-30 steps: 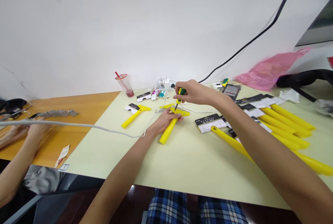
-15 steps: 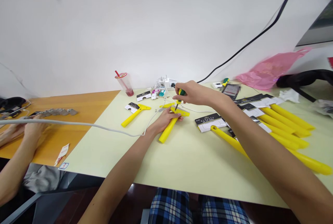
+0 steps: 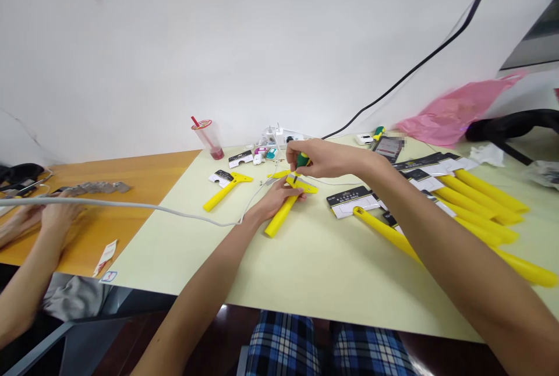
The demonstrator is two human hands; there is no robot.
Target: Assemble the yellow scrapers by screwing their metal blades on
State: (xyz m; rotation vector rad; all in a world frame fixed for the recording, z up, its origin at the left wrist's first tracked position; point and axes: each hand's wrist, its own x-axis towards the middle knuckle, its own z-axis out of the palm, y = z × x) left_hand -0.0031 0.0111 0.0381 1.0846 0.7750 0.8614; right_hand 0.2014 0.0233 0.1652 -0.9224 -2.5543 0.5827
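Note:
My left hand (image 3: 278, 198) is closed around the head of a yellow T-shaped scraper (image 3: 279, 219), whose handle points toward me on the table. In my right hand (image 3: 317, 156) is a green and yellow screwdriver (image 3: 301, 162), held upright with its tip down on the scraper's head. My fingers cover part of the screwdriver's handle. Another yellow scraper (image 3: 220, 194) lies to the left, touching a black and white card (image 3: 221, 177). Just behind my left hand a further yellow piece (image 3: 278, 174) rests on the table, partly hidden.
Several yellow-handled scrapers (image 3: 471, 204) with cards lie to the right. A plastic cup (image 3: 209, 140), a power strip (image 3: 277, 134), a phone (image 3: 388, 148) and a pink bag (image 3: 454, 114) stand along the wall. A white cable (image 3: 174, 213) crosses the left side. A co-worker's hands (image 3: 56, 216) are at far left.
My right hand has dipped slightly and shifted a little left, with the screwdriver still on the scraper's head. My left hand keeps its hold. The view has moved slightly.

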